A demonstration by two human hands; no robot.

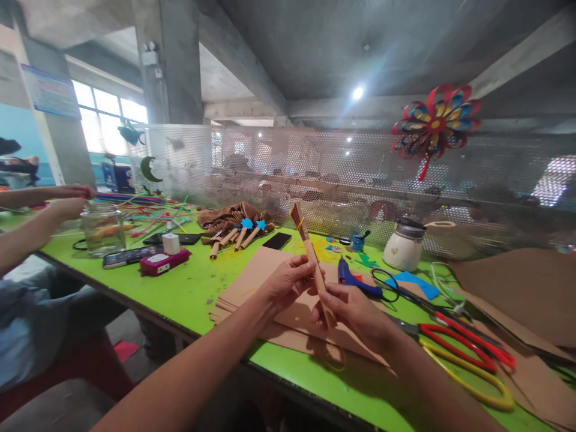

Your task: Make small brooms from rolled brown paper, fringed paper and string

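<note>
A narrow roll of folded brown kraft paper (pixel 315 262) slants between my two hands, with pleats at its top end and a yellow thread tied round them. My left hand (pixel 294 279) pinches it at mid-length. Lower down, my right hand (pixel 344 306) has its thumb and fingers closed round the same roll. Beneath both hands lies a stack of flat kraft paper sheets (pixel 252 276). A loop of yellow thread (pixel 335 363) hangs at the roll's bottom end. Just beyond my right hand rests a blue hot glue gun (pixel 355 279).
Scissors with red handles (pixel 459 345) and yellow handles (pixel 477 378) lie at right, near a white jar (pixel 404 247). Finished paper pieces with blue stars (pixel 246 224) sit at the back, beside a phone (pixel 277 241). At left, a co-worker's hands (pixel 74 201) are above a glass jar (pixel 103 231).
</note>
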